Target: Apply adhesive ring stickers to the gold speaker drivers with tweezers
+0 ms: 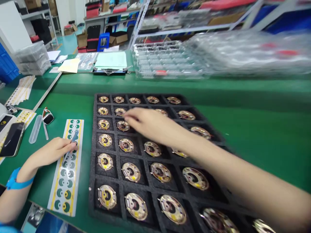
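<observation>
My left hand (57,149) rests over a white and yellow strip of die-cut stickers (60,181), its thumb and fingers pinched on slim metal tweezers (74,136). Most sticker places are cut-outs; a few yellow pieces sit at the near end. My right hand (145,123) reaches across a black foam tray (92,174) of round gold-coloured watch parts. Its fingers are curled together at the second column, beside one watch part (120,112) and above another watch part (123,126). Blur hides what the fingertips hold, if anything. Left-column parts, such as one watch part (105,161), show yellow stickers.
Left of the strip lie a smartwatch (48,118), a clear plastic case (36,129) and a phone (13,139). A clipboard (110,63) and clear plastic trays (167,61) stand along the back of the green bench (262,136). Shelving rises behind.
</observation>
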`<action>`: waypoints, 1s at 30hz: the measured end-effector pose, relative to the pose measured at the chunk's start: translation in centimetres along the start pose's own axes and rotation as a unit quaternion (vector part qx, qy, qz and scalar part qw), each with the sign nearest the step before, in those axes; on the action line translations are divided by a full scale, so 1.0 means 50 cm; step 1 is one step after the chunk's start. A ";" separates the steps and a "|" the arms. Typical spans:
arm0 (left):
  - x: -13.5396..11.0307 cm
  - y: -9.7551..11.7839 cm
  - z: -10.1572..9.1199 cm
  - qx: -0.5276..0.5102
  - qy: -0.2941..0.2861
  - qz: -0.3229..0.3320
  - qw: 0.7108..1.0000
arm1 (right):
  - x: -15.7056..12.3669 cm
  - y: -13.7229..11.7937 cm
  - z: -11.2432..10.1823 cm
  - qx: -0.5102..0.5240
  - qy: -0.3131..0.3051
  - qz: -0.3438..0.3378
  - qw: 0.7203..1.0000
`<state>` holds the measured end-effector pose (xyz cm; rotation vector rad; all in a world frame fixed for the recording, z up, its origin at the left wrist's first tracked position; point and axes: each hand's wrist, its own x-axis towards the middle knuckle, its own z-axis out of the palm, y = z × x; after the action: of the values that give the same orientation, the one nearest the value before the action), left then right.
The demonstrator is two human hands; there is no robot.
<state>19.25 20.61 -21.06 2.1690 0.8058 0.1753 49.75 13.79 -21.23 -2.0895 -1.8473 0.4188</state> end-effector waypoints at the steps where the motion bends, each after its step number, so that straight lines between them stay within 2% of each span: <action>1: 0.001 -0.002 0.000 0.006 -0.008 0.008 1.000 | 0.046 0.022 0.001 -0.009 0.018 0.020 1.000; 4: 0.009 -0.006 0.008 0.015 -0.029 0.027 0.999 | 0.153 0.070 0.021 -0.018 0.059 0.076 0.995; 7: 0.017 -0.007 0.021 -0.006 -0.012 0.043 0.999 | 0.208 0.090 0.055 0.003 0.090 0.105 0.990; 11: 0.018 -0.010 0.038 -0.026 0.029 0.041 0.998 | 0.225 0.091 0.074 0.081 0.134 0.112 0.981; 15: 0.016 -0.011 0.054 -0.081 0.131 0.040 0.987 | 0.190 0.054 0.061 0.229 0.151 0.069 0.959; 17: 0.016 -0.010 0.060 -0.182 0.165 0.031 0.969 | 0.146 0.014 0.065 0.323 0.097 0.023 0.941; 19: 0.017 -0.007 0.064 -0.325 0.157 0.003 0.933 | 0.089 -0.033 0.083 0.400 0.016 -0.019 0.916; 20: 0.017 -0.004 0.066 -0.390 0.142 -0.012 0.910 | 0.060 -0.056 0.095 0.444 -0.039 -0.037 0.894; 21: 0.018 -0.002 0.066 -0.442 0.127 -0.025 0.888 | 0.034 -0.074 0.108 0.531 -0.133 -0.040 0.836; 22: 0.019 0.001 0.066 -0.476 0.117 -0.034 0.871 | 0.012 -0.089 0.120 0.584 -0.200 -0.027 0.786; 23: 0.021 0.003 0.066 -0.493 0.112 -0.041 0.862 | -0.005 -0.099 0.131 0.611 -0.243 -0.026 0.753; 24: 0.022 0.005 0.065 -0.499 0.109 -0.047 0.858 | -0.016 -0.104 0.139 0.631 -0.276 -0.024 0.725; 25: 0.023 0.006 0.065 -0.497 0.109 -0.052 0.860 | -0.021 -0.106 0.146 0.640 -0.292 -0.020 0.710; 27: 0.024 0.008 0.065 -0.475 0.115 -0.046 0.871 | -0.020 -0.101 0.153 0.650 -0.308 -0.017 0.695; 30: 0.023 0.007 0.067 -0.400 0.153 0.003 0.904 | -0.012 -0.091 0.154 0.653 -0.316 -0.024 0.688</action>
<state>21.57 18.96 -23.22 1.3730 0.7227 0.7299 42.36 14.06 -26.26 -0.8570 -1.0610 1.9102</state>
